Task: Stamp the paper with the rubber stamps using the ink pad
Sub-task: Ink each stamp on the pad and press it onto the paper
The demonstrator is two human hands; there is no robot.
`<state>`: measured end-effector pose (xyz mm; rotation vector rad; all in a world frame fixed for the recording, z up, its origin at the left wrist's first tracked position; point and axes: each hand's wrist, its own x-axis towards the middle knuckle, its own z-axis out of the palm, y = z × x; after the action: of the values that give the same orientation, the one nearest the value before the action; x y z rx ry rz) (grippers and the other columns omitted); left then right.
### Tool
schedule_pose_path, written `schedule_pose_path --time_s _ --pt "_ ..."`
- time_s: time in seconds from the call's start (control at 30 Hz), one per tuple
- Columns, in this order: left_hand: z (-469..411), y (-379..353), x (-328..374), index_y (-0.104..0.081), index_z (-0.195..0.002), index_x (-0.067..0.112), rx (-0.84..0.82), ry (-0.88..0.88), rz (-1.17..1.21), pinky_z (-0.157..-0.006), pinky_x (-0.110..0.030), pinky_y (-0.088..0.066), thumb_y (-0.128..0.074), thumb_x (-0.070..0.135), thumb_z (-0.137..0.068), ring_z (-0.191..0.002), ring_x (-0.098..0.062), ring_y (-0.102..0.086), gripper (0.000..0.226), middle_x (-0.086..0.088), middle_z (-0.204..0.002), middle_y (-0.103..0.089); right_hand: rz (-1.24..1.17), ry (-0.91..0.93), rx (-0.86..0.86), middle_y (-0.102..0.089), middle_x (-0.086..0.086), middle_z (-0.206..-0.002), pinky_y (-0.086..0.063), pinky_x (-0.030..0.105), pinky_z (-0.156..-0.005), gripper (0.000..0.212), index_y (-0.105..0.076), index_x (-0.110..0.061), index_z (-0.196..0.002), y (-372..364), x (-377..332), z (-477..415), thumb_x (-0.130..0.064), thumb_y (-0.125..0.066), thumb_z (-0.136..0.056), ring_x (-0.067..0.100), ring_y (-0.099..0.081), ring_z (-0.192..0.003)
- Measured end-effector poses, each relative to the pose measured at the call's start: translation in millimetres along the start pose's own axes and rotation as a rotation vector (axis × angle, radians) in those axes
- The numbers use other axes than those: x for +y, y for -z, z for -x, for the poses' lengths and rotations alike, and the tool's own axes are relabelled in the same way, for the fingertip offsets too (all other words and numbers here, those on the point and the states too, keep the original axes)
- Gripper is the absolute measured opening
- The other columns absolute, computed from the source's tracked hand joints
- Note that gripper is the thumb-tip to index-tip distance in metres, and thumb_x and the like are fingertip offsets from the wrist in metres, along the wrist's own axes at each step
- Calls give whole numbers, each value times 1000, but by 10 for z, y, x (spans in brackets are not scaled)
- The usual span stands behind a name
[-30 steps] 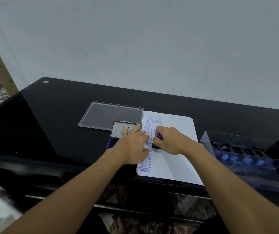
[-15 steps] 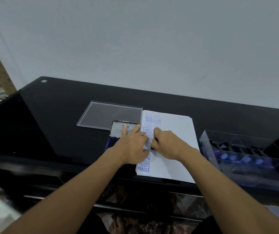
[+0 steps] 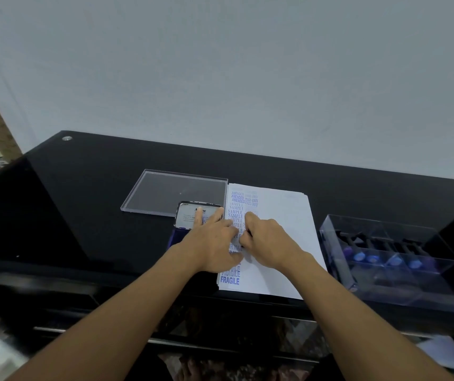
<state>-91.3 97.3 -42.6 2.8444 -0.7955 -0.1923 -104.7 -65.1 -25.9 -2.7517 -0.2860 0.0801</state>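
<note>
The left hand [image 3: 212, 243] lies flat, fingers [image 3: 199, 215] straight, across the ink pad [image 3: 186, 217] and the paper [image 3: 283, 213] on the desk [image 3: 83, 202]. The right hand [image 3: 271, 240] curls onto the paper; I cannot tell whether its fingers grasp a stamp.

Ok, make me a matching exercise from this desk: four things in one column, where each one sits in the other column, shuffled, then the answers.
Things
1. paper
2. clear lid
3. ink pad
4. clear box of stamps

Places
A. farthest to the right
B. under the index finger of the left hand
C. lying flat, behind the ink pad
D. in the centre, printed with blue words

Pairs: 1-D, 2-C, 3-B, 4-A
</note>
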Motion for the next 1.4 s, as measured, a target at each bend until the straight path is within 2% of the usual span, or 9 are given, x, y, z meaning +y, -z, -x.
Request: schedule_pose_path --time_s 0.37,0.53,0.6,0.73,0.8,0.93,1.13,1.3,1.4 --pt "-19 -19 -5 -52 -136 21 -20 9 -16 -116 -63 11 -49 53 -92 -153 -22 1 54 1 -156 -36 -41 -15 7 -57 8 -75 -34 33 -53 20 -38 -13 -87 -6 3 -28 -26 -49 -98 20 -43 -59" --pt "-19 -18 2 -53 -133 20 -17 6 -27 -116 -63 8 -47 55 -93 -153 -22 -1 54 1 -151 -41 -42 8 64 -47 1 -65 -27 32 -49 22 -35 -13 -84 -53 -15 42 -24 -49 -97 20 -40 -56" --pt "-20 -9 5 -52 -135 19 -21 6 -29 -117 -63 8 -47 55 -93 -153 -21 0 55 2 -151 -41 -51 9 70 -50 1 -68 -30 33 -51 22 -36 -13 -84 -68 -22 63 -25 -49 -97 19 -41 -57" --pt "-15 -2 13 -51 -136 20 -29 11 -29 -117 -62 10 -47 55 -93 -153 -21 2 56 1 -155 -37 -52 -4 56 -50 4 -69 -31 35 -55 22 -35 -14 -83 -55 -22 45 -23 -48 -97 26 -44 -62" --pt "-14 1 23 -51 -137 21 -31 13 -33 -117 -61 10 -47 55 -94 -154 -21 3 55 0 -158 -34 -51 -19 33 -49 2 -68 -31 34 -53 24 -33 -17 -79 -25 -20 10 -24 -48 -97 22 -42 -60" --pt "-2 18 35 -47 -142 21 -39 16 -37 -118 -60 11 -48 52 -94 -154 -21 5 58 -1 -161 -28 -56 -43 -8 -59 10 -80 -36 34 -54 23 -36 -17 -82 15 -13 -55 -27 -49 -98 19 -44 -61" --pt "-6 3 25 -52 -133 20 -25 8 -36 -117 -61 10 -47 54 -94 -154 -22 3 52 0 -156 -36 -56 17 65 -46 0 -64 -27 34 -51 22 -34 -14 -82 -33 -31 48 -23 -48 -97 26 -42 -60" --pt "-6 -2 22 -52 -134 18 -19 5 -44 -117 -61 9 -46 55 -94 -153 -21 2 54 0 -154 -37 -60 48 85 -42 -6 -65 -27 32 -51 25 -31 -18 -81 -69 -22 102 -23 -48 -98 19 -42 -57" --pt "-8 -5 24 -54 -130 19 -20 4 -38 -117 -62 8 -46 54 -94 -153 -21 1 50 0 -152 -39 -58 22 70 -45 -2 -65 -28 34 -51 22 -34 -15 -82 -47 -24 67 -23 -47 -98 22 -42 -58"
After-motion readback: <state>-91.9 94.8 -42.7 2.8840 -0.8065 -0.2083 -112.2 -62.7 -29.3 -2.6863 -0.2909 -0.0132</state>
